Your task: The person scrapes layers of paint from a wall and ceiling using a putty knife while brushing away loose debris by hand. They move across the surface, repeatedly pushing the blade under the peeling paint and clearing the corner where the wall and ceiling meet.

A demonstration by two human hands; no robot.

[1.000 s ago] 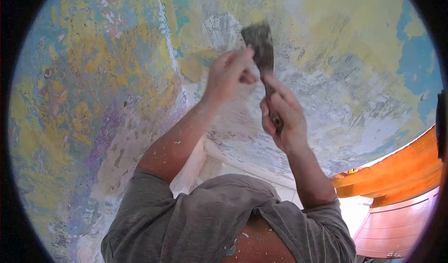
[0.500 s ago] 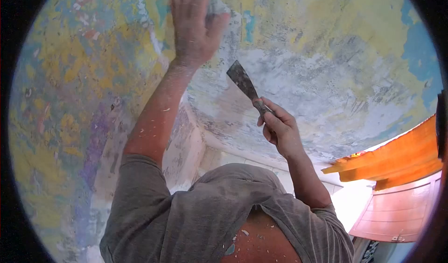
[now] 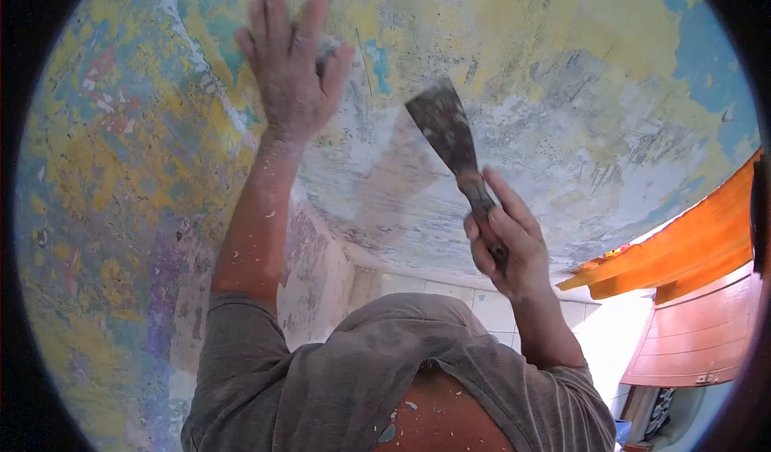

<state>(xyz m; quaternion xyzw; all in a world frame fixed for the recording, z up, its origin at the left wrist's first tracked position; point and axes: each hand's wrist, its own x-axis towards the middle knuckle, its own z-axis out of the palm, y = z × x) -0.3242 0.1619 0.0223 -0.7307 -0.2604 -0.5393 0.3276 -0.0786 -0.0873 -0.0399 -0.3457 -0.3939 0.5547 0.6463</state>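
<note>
My left hand (image 3: 295, 91) is raised against the patchy painted wall (image 3: 514, 59), its back towards me and its fingers spread. It looks slightly blurred, and whether the palm touches the surface cannot be made out. In my right hand (image 3: 514, 243) is a scraper (image 3: 444, 127), gripped by its handle. Its broad, dirty metal blade points up and a little left, apart from my left hand. Behind the blade, the wall is scraped to whitish grey, with yellow and blue paint around it. Pale flakes stick to my left forearm (image 3: 255, 219).
A pale crack (image 3: 197, 54) runs down the wall at upper left. An orange cloth (image 3: 699, 227) hangs at right above a pink cabinet-like panel (image 3: 691, 340). White tiles (image 3: 502, 315) show behind my grey shirt (image 3: 361, 380).
My left hand has shifted left and slightly down in the view, its fingers wider apart. My right hand has moved right and down, and the scraper now looks larger and more upright.
</note>
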